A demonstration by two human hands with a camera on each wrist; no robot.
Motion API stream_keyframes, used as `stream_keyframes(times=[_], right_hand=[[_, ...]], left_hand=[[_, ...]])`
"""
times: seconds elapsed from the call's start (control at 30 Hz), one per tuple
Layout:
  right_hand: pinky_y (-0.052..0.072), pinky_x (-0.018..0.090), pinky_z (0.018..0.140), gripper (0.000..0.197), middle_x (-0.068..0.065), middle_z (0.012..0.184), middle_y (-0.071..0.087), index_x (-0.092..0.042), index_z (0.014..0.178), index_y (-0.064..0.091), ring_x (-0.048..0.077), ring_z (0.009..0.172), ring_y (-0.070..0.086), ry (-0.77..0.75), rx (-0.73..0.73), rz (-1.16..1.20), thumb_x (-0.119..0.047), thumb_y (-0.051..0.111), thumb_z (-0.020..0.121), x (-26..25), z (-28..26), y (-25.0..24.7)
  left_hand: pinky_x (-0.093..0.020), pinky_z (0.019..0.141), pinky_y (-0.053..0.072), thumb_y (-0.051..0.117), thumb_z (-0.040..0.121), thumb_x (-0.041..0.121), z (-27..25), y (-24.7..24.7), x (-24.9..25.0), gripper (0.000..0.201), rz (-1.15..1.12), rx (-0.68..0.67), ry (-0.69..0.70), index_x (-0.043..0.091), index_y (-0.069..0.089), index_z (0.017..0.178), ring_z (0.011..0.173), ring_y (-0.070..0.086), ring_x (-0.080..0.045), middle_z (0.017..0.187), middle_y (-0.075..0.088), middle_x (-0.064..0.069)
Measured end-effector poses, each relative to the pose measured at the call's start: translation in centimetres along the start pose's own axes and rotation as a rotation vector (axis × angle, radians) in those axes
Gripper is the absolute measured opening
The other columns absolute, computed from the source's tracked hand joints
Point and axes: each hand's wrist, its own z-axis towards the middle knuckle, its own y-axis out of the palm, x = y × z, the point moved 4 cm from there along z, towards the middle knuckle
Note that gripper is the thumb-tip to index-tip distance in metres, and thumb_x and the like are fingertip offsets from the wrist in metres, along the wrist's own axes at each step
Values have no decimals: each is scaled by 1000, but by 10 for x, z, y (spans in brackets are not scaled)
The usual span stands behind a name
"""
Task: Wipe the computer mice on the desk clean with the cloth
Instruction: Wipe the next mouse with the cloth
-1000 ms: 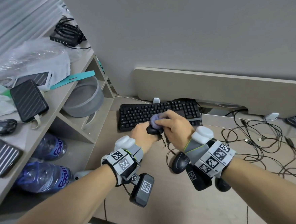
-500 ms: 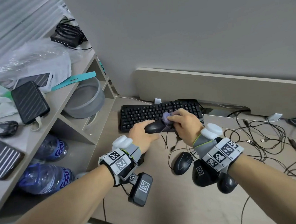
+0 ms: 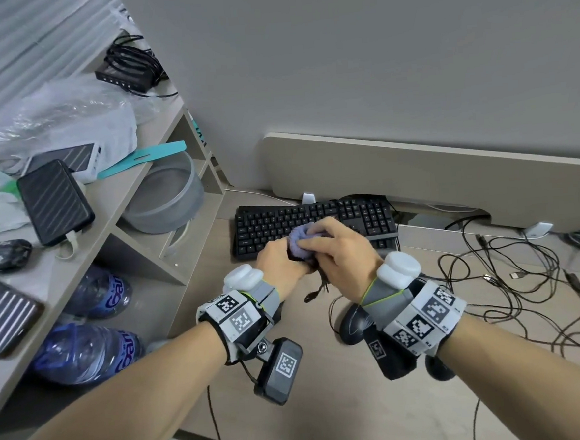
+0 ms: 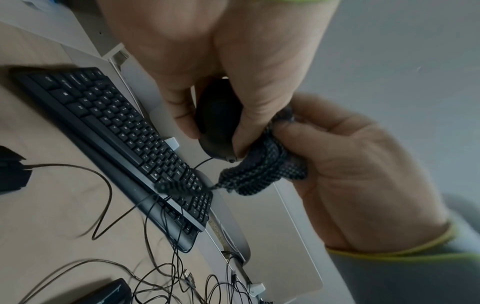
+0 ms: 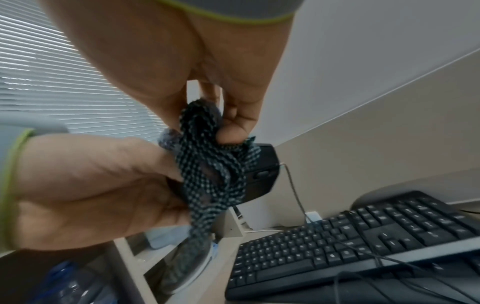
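My left hand (image 3: 277, 258) holds a black wired mouse (image 4: 217, 121) in the air above the keyboard, fingers curled round its sides. My right hand (image 3: 335, 251) pinches a bunched blue-grey knitted cloth (image 3: 300, 241) and presses it onto the mouse (image 5: 262, 174). In the head view the cloth and both hands hide nearly all of that mouse. The cloth (image 4: 259, 170) hangs partly loose below it. A second black mouse (image 3: 352, 323) lies on the desk under my right wrist.
A black keyboard (image 3: 282, 225) lies against the desk's back panel. Tangled cables (image 3: 512, 273) spread over the desk on the right. Left stands a shelf (image 3: 115, 194) with power banks, a plastic bag, a grey bowl, and water bottles (image 3: 81, 351) below.
My right hand has come back left over the mouse with the cloth, covering it again. Both hands sit slightly lower and closer together than half a second ago.
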Motion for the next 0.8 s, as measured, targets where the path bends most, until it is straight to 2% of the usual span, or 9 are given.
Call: stream_keyframes(times=[0.03, 0.1, 0.17, 0.27, 0.33, 0.43, 0.6, 0.7, 0.8], right_hand=[[43, 22, 75, 22, 14, 106, 60, -7, 102, 68, 26, 88, 57, 13, 26, -10, -5, 51, 87, 5, 1, -5], [42, 22, 76, 24, 14, 98, 64, -7, 96, 71, 30, 88, 61, 86, 111, -55, 2, 54, 82, 30, 2, -15], [41, 21, 78, 27, 12, 96, 65, -8, 96, 72, 30, 90, 62, 197, 143, -47, 5, 58, 78, 58, 4, -24], [42, 26, 80, 32, 10, 97, 64, -11, 103, 70, 28, 92, 59, 249, 144, -38, 4, 60, 76, 67, 7, -32], [41, 26, 79, 34, 10, 96, 63, -10, 105, 69, 25, 90, 59, 165, 156, -21, 5, 60, 75, 54, 9, -30], [36, 18, 76, 38, 11, 98, 62, -8, 109, 66, 21, 89, 56, 75, 173, 6, 7, 58, 75, 41, 11, -23], [37, 22, 75, 32, 10, 95, 62, -12, 103, 69, 28, 92, 58, 176, 29, -69, 3, 58, 77, 57, 1, -17], [35, 21, 70, 33, 5, 86, 58, -13, 103, 69, 24, 83, 56, 147, 151, 5, 4, 58, 76, 45, 3, -24], [36, 22, 69, 35, 8, 88, 59, -12, 103, 68, 22, 81, 55, 96, 285, 37, 5, 58, 74, 32, 15, -34]], left_hand=[[-21, 58, 44, 77, 74, 14, 0, -1, -4, 22, -55, 5, 1, 25, 70, 91, 69, 58, -16, 74, 67, 2], [-27, 68, 51, 81, 69, 17, -1, -6, -13, 31, -156, 5, -9, 27, 72, 97, 68, 60, -13, 74, 68, 8], [-39, 81, 58, 82, 66, 25, -2, -9, -17, 36, -225, -17, -21, 28, 72, 101, 75, 65, -15, 81, 71, 7], [-48, 84, 58, 80, 69, 24, -4, -10, -15, 32, -274, -46, -8, 24, 72, 100, 74, 65, -17, 79, 69, 4], [-47, 83, 57, 79, 76, 16, -5, -8, -11, 29, -271, -53, -1, 18, 71, 103, 72, 65, -17, 79, 68, 1], [-47, 84, 58, 77, 79, 12, -6, -4, -7, 31, -283, -59, 3, 15, 69, 109, 78, 68, -20, 85, 69, -2], [-47, 83, 58, 77, 69, 29, -7, -8, -9, 36, -263, -31, 16, 24, 69, 104, 83, 71, -25, 81, 70, 3], [-44, 81, 58, 78, 72, 27, -5, -6, -9, 34, -246, -36, 13, 25, 68, 104, 77, 68, -22, 77, 68, 6], [-32, 71, 56, 77, 80, 16, -4, -3, -5, 29, -226, -25, 26, 19, 67, 107, 70, 63, -15, 77, 66, 4]])
